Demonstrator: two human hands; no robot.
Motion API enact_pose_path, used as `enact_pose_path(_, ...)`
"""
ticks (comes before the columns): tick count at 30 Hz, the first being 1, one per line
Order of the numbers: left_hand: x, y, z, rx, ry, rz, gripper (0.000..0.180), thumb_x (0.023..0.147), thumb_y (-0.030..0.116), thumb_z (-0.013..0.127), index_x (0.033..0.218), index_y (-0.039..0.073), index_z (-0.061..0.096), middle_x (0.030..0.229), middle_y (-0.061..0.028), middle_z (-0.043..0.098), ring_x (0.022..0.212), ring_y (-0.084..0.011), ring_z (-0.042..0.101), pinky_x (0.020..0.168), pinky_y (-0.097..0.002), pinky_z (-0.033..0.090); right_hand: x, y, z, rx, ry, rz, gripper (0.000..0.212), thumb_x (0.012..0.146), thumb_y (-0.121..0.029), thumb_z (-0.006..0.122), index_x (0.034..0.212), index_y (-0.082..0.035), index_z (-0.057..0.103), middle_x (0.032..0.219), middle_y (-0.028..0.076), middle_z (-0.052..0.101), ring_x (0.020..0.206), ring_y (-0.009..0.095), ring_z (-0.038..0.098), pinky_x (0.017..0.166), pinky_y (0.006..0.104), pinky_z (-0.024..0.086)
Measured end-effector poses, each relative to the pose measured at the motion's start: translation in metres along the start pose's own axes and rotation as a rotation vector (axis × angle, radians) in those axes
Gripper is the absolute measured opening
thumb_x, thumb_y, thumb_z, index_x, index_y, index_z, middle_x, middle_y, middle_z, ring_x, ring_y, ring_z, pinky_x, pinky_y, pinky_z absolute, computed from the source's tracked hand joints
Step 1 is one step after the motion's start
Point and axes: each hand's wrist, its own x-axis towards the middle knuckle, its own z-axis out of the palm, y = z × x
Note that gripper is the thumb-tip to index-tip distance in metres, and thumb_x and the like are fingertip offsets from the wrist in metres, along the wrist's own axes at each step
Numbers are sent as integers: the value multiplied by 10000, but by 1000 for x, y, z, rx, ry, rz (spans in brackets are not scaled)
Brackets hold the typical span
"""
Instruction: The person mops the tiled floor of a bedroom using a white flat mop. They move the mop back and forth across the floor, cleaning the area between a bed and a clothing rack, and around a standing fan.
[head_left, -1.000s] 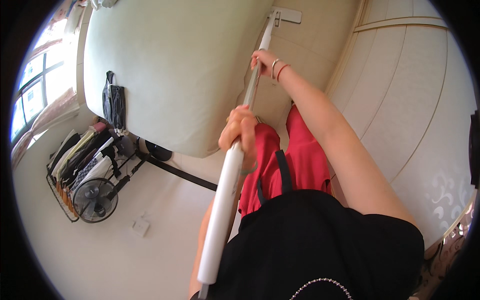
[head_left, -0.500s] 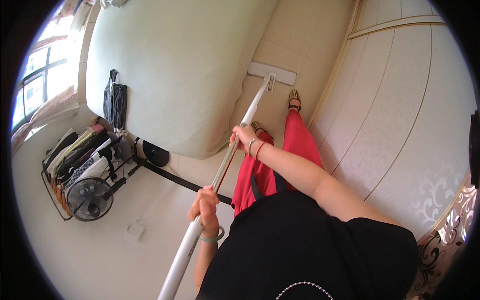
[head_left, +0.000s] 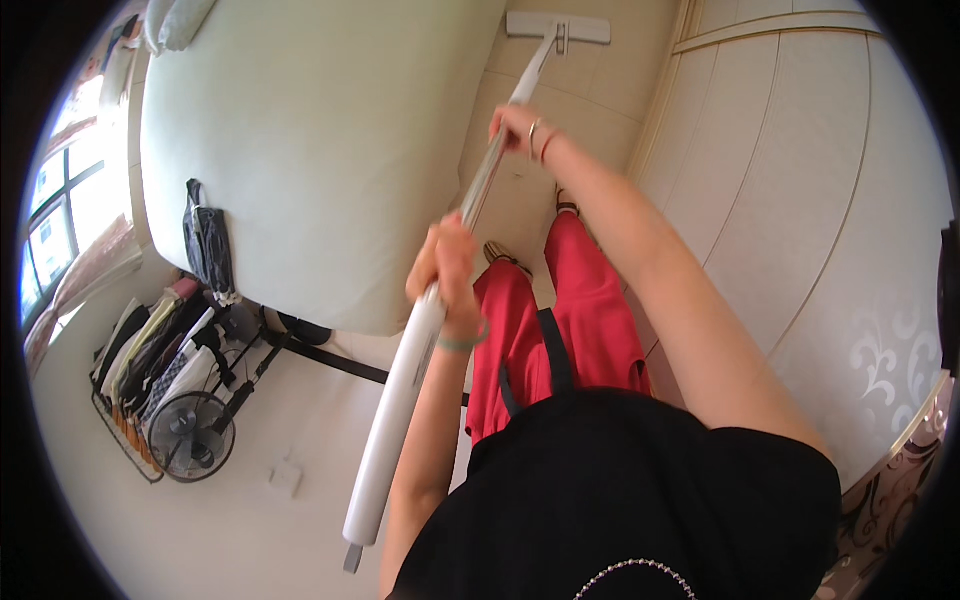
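A white flat mop (head_left: 393, 410) slants across the view, its thick handle end near me and its wide rectangular head (head_left: 580, 28) flat on the tiled floor at the far end. My left hand (head_left: 445, 262) is wrapped round the pole about midway, just above the thick white section; it is slightly blurred. Farther along, my right hand (head_left: 514, 130) grips the thinner part of the pole, with that arm stretched forward. The mop head lies between the bed and the cabinet doors.
A bed with a pale green cover (head_left: 310, 170) stands on the left, a black umbrella (head_left: 208, 245) on it. Panelled white doors (head_left: 760, 190) line the right. A fan (head_left: 192, 437) and hanging clothes (head_left: 165, 345) are at lower left; floor tiles (head_left: 630, 90) run between.
The mop head has slid forward, away from my feet. Both hands have moved forward with the pole, and my right arm is straighter.
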Motion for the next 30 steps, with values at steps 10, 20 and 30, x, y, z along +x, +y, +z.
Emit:
enact_pose_path(10,-16,-1,43,109,-256,271,262,725,-111,491,531,0,354,575,-94,479,567,-190,500,747,-386,451,-18,15,-70,102,-40,-74,173,689,-127,486,526,-98,440,547,68,531,476,177,515,412,313,411)
enact_pose_path(20,-130,131,-118,336,-265,-64,240,810,21,385,571,20,407,558,-55,434,567,-159,445,806,-390,404,-156,217,77,380,-30,77,166,733,-169,442,618,-54,476,553,102,527,513,239,560,485,376,491)
enact_pose_path(30,-146,106,-123,269,-114,-17,319,878,122,362,566,60,327,545,-52,411,563,-167,422,787,-409,380,-143,215,78,317,-49,133,119,733,-100,439,657,-12,466,558,133,535,507,270,576,486,393,512)
